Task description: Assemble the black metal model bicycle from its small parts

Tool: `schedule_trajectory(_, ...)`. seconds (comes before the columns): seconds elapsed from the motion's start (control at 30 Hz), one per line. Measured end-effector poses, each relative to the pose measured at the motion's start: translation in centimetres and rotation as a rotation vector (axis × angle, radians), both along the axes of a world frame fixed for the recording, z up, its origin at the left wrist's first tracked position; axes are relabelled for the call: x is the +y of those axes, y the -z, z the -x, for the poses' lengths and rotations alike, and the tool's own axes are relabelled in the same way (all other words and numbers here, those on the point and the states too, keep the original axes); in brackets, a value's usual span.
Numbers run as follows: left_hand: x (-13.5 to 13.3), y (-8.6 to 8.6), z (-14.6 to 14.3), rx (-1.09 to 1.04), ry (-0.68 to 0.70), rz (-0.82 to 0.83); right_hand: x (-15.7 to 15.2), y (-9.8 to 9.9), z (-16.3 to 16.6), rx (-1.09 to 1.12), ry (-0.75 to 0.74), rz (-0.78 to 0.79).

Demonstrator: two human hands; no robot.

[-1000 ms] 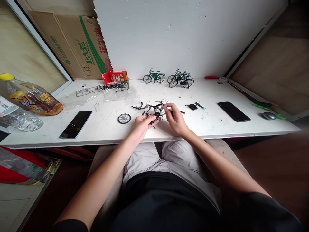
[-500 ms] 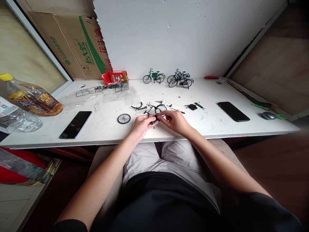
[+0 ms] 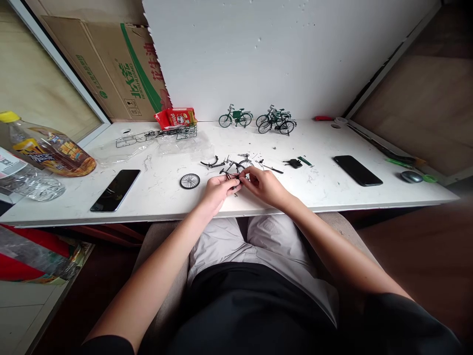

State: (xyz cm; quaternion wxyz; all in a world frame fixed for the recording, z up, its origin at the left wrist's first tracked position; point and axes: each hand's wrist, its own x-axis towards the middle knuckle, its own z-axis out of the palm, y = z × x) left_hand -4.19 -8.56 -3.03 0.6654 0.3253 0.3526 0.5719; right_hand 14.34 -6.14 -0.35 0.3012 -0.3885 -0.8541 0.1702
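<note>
A small black model bicycle [image 3: 231, 166], with one spoked wheel attached, is between my two hands just above the white table. My left hand [image 3: 217, 191] is closed on its near lower part, thumb on top. My right hand [image 3: 264, 185] pinches at the frame's lower middle, its fingertips almost meeting the left thumb; whether a tiny part is in that pinch is hidden. A loose spoked wheel [image 3: 189, 181] lies flat to the left. Behind the bicycle are a curved black mudguard-like piece [image 3: 211, 162] and a thin black rod [image 3: 274, 169].
Finished model bicycles [image 3: 235, 117] stand along the back wall. Black part frames [image 3: 177, 132] lie by a red packet [image 3: 177, 118]. Phones lie left [image 3: 115, 191] and right [image 3: 357, 170]. Bottles [image 3: 51, 148] lean at far left. A black piece [image 3: 294, 163] sits right of my hands.
My right hand has shifted slightly left and its fingers have moved up along the bicycle, covering more of its wheel. My left hand keeps its hold almost unmoved.
</note>
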Motion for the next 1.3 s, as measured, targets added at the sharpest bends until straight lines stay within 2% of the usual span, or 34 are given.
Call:
schedule_trajectory(0.3, 0.0, -0.4, 0.2, -0.095, -0.047, 0.025, 0.5, 0.2, -0.5, 0.105, -0.024, 0.069)
schedule_trajectory(0.63, 0.3, -0.5, 0.6, -0.163, -0.049, 0.044, 0.1, 0.8, -0.5, 0.183, 0.006, 0.015)
schedule_trajectory(0.9, 0.3, -0.7, 0.4, -0.163, -0.062, 0.087, -0.6, 2.1, 0.9, 0.206, 0.086, -0.058)
schedule_trajectory(1.1, 0.1, -0.7, 0.1, -0.072, -0.073, 0.067, -0.9, 2.8, 1.6, 0.154, 0.136, -0.143)
schedule_trajectory(1.3, -0.4, -0.9, -0.6, -0.048, -0.111, 0.067, -1.3, 2.1, 1.8, 0.027, 0.190, -0.124)
